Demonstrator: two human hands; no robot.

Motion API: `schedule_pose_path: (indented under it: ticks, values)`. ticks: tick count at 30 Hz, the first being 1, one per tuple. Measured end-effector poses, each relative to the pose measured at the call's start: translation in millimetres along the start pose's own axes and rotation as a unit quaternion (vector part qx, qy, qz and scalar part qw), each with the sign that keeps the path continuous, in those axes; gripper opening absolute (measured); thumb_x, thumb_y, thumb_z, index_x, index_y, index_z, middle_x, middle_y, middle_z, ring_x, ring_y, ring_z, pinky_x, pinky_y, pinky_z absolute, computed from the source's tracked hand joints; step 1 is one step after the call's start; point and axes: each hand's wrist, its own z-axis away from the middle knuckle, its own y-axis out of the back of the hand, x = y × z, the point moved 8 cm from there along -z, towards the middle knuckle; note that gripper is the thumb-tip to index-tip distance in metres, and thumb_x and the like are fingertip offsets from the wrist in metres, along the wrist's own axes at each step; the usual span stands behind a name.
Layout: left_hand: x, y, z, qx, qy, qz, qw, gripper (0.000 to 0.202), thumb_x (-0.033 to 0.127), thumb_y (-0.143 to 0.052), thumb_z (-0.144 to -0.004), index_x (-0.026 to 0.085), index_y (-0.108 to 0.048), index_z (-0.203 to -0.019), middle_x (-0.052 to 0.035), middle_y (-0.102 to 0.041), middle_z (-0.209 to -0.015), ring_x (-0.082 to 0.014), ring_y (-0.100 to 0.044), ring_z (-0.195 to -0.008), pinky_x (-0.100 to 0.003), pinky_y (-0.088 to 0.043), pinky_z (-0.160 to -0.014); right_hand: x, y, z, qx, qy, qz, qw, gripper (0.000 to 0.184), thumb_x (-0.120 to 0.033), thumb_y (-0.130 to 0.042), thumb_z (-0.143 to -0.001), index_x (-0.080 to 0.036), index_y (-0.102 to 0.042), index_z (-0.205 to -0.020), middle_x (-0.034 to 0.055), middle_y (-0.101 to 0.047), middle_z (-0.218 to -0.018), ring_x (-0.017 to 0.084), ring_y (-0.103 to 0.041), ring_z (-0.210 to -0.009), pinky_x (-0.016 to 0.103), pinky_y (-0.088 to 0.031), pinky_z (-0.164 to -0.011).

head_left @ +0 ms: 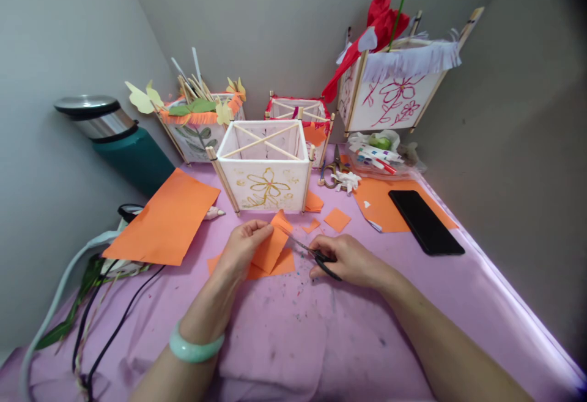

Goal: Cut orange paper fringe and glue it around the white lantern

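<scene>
My left hand point(243, 244) pinches a folded piece of orange paper point(271, 250) over the purple cloth. From the right, my right hand point(343, 260) grips a small pair of black-handled scissors point(324, 262). Their blades point left and meet the paper's edge; whether they are cutting into it I cannot tell. Beneath the held paper lies another orange sheet point(285, 262). Small orange scraps, among them a square piece point(337, 220), rest just beyond my hands. Close behind stands a white box lantern point(268, 185) with wooden sticks at its corners and a yellow flower drawn on its front.
A large orange sheet point(165, 221) lies at left, near a teal bottle point(132, 157) and cables point(123, 335). At right a black phone point(426, 221) rests on orange paper. Behind are decorated lanterns point(398, 90), a marker tray point(380, 160) and larger scissors point(331, 175).
</scene>
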Motion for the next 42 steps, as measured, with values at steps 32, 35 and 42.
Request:
schedule_pose_path:
  ticks: [32, 35, 42]
  values:
    - [1.2, -2.1, 1.2, 0.007, 0.0, -0.006, 1.0, 0.029, 0.038, -0.075, -0.06, 0.015, -0.061, -0.07, 0.0015, -0.061, -0.059, -0.0108, -0.052, -0.052, -0.023, -0.037, -0.053, -0.8, 0.2, 0.6, -0.026, 0.005, -0.016, 1.0, 0.04, -0.054, -0.071, -0.071, -0.02, -0.059, -0.089, -0.0059, -0.052, -0.063, 0.01, -0.046, -0.058, 0.021, -0.031, -0.054]
    - [2.3, -2.5, 0.8, 0.005, -0.006, -0.01, 1.0, 0.028, 0.038, -0.075, -0.06, 0.016, -0.062, -0.07, 0.0018, -0.06, -0.058, -0.011, -0.052, -0.051, -0.023, -0.036, -0.052, -0.2, 0.1, 0.6, -0.024, 0.004, -0.011, 1.0, 0.04, -0.054, -0.071, -0.071, -0.02, -0.059, -0.088, -0.0058, -0.052, -0.063, 0.01, -0.046, -0.057, 0.021, -0.03, -0.054]
    - [1.0, -1.0, 0.6, 0.006, -0.004, -0.006, 1.0, 0.028, 0.038, -0.075, -0.06, 0.015, -0.062, -0.07, 0.002, -0.061, -0.058, -0.0105, -0.052, -0.052, -0.022, -0.037, -0.053, 1.6, -0.5, 0.7, -0.011, 0.007, -0.003, 1.0, 0.04, -0.055, -0.071, -0.071, -0.02, -0.06, -0.087, -0.0057, -0.052, -0.062, 0.01, -0.045, -0.056, 0.021, -0.03, -0.053]
